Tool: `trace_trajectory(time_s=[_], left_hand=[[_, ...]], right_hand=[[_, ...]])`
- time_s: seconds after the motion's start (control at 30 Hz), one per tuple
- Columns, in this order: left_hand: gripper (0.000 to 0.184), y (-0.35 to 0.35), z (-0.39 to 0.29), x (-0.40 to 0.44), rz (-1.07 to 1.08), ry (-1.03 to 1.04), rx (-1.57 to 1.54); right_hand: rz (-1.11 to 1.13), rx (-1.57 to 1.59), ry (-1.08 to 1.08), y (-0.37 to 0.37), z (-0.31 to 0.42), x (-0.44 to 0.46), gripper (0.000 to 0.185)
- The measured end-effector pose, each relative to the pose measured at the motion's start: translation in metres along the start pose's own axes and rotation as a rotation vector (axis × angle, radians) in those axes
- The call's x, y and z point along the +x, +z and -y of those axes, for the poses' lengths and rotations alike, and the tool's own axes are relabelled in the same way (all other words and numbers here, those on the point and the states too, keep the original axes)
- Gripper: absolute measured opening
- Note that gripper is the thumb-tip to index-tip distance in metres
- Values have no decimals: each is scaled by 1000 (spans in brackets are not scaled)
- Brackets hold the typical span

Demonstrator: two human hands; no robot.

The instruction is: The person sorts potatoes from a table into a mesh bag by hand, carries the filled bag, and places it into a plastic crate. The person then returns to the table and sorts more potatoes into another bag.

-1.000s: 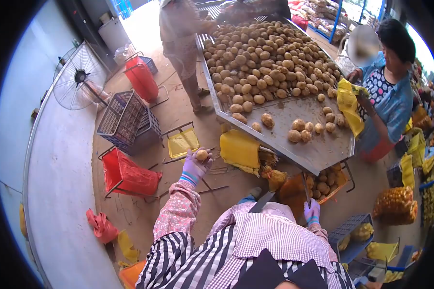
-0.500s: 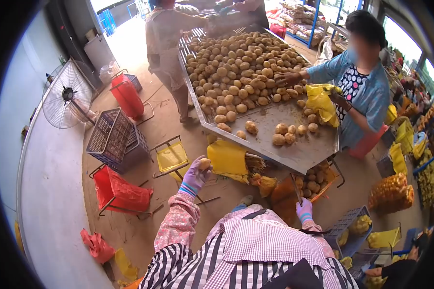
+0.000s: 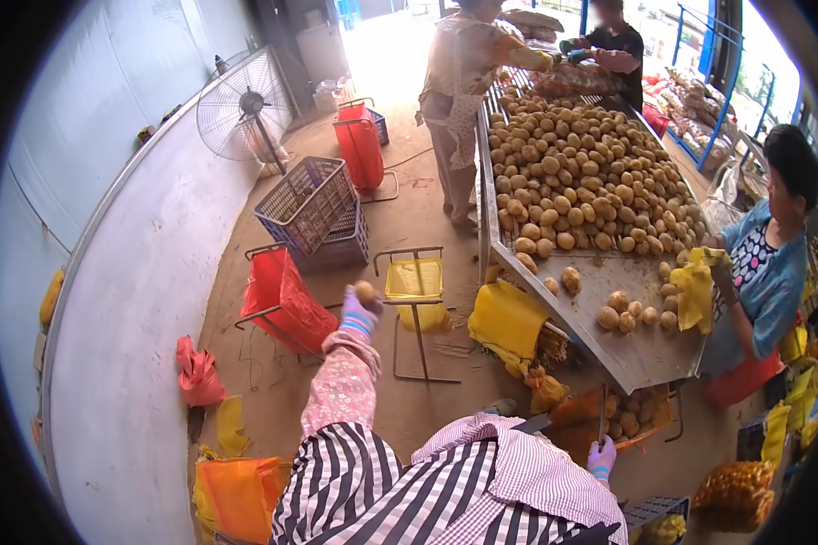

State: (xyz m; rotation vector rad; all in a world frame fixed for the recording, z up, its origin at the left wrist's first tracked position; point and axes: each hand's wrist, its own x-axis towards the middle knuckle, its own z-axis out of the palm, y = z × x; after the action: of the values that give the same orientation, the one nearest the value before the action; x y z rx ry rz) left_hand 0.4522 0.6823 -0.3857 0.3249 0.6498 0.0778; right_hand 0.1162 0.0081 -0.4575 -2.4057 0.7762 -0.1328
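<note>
My left hand [image 3: 361,313], in a purple glove, is stretched out to the left with a potato [image 3: 364,292] in its fingers. It is above the floor between a red bag on a metal stand [image 3: 286,295] and a yellow bag on a stand [image 3: 416,279]. Low on the right, my gloved right hand [image 3: 601,460] is closed around the metal bar [image 3: 603,413] of a frame. In that frame hangs an orange bag [image 3: 580,434] with potatoes [image 3: 629,423] in it. The sloping metal table [image 3: 641,354] above carries a large heap of potatoes [image 3: 591,182].
A co-worker in a blue shirt [image 3: 762,272] holds a yellow bag [image 3: 695,289] at the table's right side. Two other people [image 3: 454,91] work at its far end. Plastic crates [image 3: 309,204], another red bag [image 3: 361,145] and a fan [image 3: 251,104] are at left.
The view has swung left, so the table appears farther right. My left hand has moved away from the table with the potato, toward the red and yellow bags. My right hand stays on the bar.
</note>
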Motion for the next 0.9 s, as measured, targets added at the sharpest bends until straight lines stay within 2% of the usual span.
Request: trace_trajectory(time_s=[0.03,0.07,0.1,0.17,0.27,0.37,0.4,0.43,0.47,0.5,0.57,0.6,0.63,0.67,0.7,0.73,0.77,0.83,0.9], left_hand=[[55,12,-35,-14,31,192,-100],[62,10,-71,-11,91,321,-56],[71,34,-88,-35,-136,376,-11],[79,35,-103,-47,-227,319,128],[66,6,-63,-37,-103,262,341],[52,-25,20,-34,-60,-32,447],[48,-24,56,-43,-150,-99,466],[45,-37,86,-39,-127,-210,501],[46,-43,120,-41,-119,-283,541],[44,-47,144,-40,-94,-371,617],[42,-46,191,-47,-30,-517,732],[48,-35,211,-64,19,-545,853],[36,-25,233,-76,37,-584,945],[39,-18,250,-82,100,-639,1023],[44,-12,264,-88,157,-686,1092],[36,4,279,-101,193,-736,1162],[36,10,291,-99,206,-748,1185],[45,16,319,-86,384,-944,1244],[37,21,348,-89,507,-1011,1278]], right_hand=[[-4,-8,9,0,-1,1,37],[4,-11,-4,1,-4,2,37],[9,4,-2,3,-8,5,38],[31,16,-11,5,-8,9,40],[-27,-30,21,8,-3,6,42],[-115,-88,-92,15,-12,2,43],[-75,-63,-59,7,0,-3,39],[-157,-80,-166,12,-4,-5,37],[-215,-81,-183,5,7,-12,39],[-370,-96,-195,0,23,-23,38],[-431,-98,61,6,25,-35,39],[-443,-26,181,9,28,-45,36],[-449,56,275,10,31,-49,34],[-361,74,315,6,32,-54,31],[-265,98,342,5,34,-59,30],[-365,97,304,10,35,-59,28],[-380,104,327,8,34,-61,28],[-322,114,293,2,36,-58,28],[-363,136,248,-1,34,-56,29]])
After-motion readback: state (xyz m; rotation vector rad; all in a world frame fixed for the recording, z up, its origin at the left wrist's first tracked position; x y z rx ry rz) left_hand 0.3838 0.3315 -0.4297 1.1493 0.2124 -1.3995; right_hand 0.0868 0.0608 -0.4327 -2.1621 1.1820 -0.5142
